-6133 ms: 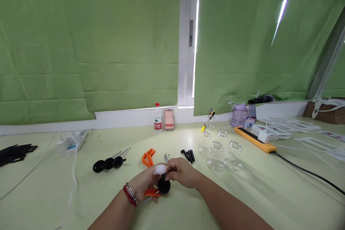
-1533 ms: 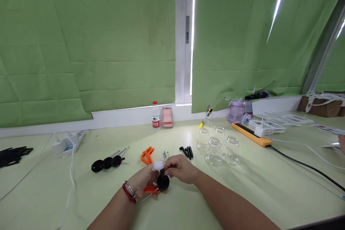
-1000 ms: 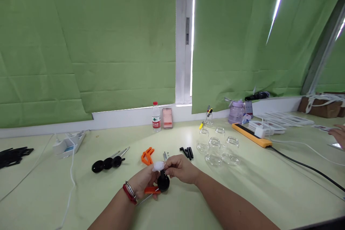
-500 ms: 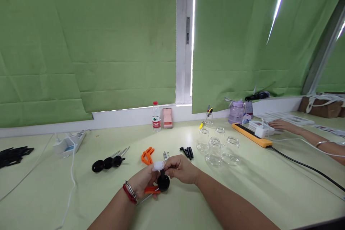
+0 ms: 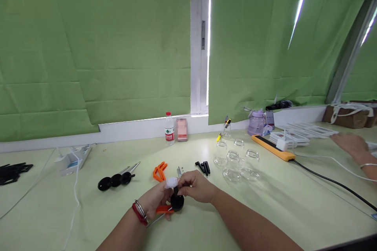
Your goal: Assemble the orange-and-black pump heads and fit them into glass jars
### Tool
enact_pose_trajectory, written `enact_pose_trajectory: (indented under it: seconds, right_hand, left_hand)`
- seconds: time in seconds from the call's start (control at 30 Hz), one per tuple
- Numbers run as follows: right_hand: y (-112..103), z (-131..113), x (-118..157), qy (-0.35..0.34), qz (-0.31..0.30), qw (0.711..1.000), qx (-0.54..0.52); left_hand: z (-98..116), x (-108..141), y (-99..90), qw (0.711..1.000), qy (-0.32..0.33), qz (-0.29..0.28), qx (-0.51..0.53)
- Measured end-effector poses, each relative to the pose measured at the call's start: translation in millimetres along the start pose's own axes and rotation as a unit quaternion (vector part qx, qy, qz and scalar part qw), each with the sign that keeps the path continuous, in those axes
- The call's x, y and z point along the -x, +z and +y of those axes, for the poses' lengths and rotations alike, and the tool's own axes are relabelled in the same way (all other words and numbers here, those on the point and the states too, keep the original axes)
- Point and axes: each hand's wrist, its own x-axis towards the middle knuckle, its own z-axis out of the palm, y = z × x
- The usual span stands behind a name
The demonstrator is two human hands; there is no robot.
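Note:
My left hand (image 5: 154, 200) is closed around a black round lid-like part (image 5: 177, 202) with a thin metal rod (image 5: 156, 220) and an orange plastic piece (image 5: 164, 209). A white wrap or cover (image 5: 171, 182) sits at the left thumb; I cannot tell which. With fingers pinched, my right hand (image 5: 198, 186) touches the short black stem above the round part. Anything smaller between those fingertips is hidden. Just beyond my hands lie orange angled pieces (image 5: 160, 171), small metal pins (image 5: 180, 171) and short black handles (image 5: 203, 168).
More black round parts with rods (image 5: 115, 180) lie left. Several glass jars (image 5: 232, 166) stand right, before an orange power strip (image 5: 272, 148). A water bottle (image 5: 169, 129) is at the back. Another person's hand (image 5: 350, 144) is far right, beside white trays (image 5: 306, 129).
My hands keep nearly the same hold on the black round part. The view has shifted slightly. The other person's hand has moved right, away from the white stack.

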Motion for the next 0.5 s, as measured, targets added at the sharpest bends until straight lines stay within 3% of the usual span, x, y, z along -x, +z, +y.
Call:
enact_pose_trajectory:
  seconds: [0.5]
  right_hand:
    - [-0.7, 2.4, -0.8, 0.006, 0.005, 1.000, 0.003]
  left_hand:
    - [2.9, 2.4, 2.0, 1.000, 0.002, -0.004, 0.007]
